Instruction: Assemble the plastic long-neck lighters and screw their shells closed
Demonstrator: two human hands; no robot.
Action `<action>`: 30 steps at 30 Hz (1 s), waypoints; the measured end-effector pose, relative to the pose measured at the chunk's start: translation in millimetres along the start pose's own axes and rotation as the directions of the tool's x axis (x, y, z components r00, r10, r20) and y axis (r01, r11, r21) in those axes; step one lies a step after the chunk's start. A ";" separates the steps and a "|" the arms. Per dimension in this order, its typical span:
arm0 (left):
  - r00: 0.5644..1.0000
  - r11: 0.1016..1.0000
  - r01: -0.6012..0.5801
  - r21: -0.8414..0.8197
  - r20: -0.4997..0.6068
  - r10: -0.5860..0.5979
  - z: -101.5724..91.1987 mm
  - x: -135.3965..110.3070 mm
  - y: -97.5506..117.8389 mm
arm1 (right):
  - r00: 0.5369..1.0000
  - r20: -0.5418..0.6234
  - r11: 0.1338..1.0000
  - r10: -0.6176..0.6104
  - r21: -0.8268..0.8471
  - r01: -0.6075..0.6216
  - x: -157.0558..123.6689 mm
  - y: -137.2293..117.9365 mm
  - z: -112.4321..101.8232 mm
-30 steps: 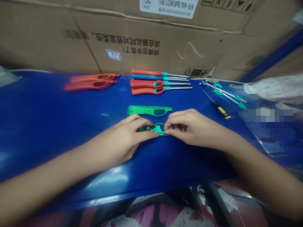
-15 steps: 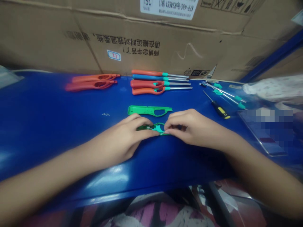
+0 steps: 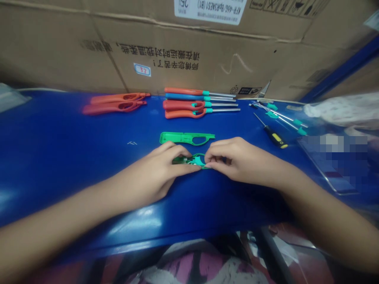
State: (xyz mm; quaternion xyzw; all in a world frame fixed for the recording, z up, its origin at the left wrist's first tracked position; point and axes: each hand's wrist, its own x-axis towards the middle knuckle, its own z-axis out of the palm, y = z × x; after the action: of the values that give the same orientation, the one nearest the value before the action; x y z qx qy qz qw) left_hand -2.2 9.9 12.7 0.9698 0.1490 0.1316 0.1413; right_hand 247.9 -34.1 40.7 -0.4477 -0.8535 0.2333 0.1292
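Between my hands lies a green lighter shell half with a teal trigger and small inner parts in it. My left hand grips the shell's left part, thumb along the near edge and fingers over the far side. With thumb and fingertips pinched together, my right hand holds the shell's right end; whether a small part is also in the pinch is hidden. Just beyond lies the other green shell half, its hollow side up.
Finished-looking long lighters lie in a row at the back, with orange-red shells to their left. Several tiny screws sit at left. At right are a screwdriver, metal tubes with teal parts and a phone. A cardboard box stands behind.
Almost nothing differs. My right fingertips have shifted very slightly at the shell's right end; my left hand keeps its place.
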 end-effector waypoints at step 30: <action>0.998 0.999 0.008 0.032 -0.065 -0.006 0.9 -4.5 -3.5 | 0.992 -0.090 0.991 0.090 0.109 -0.080 0.8 12.4 -14.5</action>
State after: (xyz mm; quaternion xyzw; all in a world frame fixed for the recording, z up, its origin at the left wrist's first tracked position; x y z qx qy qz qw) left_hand -6.9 11.4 9.8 0.9666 0.1590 0.1602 0.1214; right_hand 262.4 -23.3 46.8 -0.4868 -0.8132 0.2615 0.1829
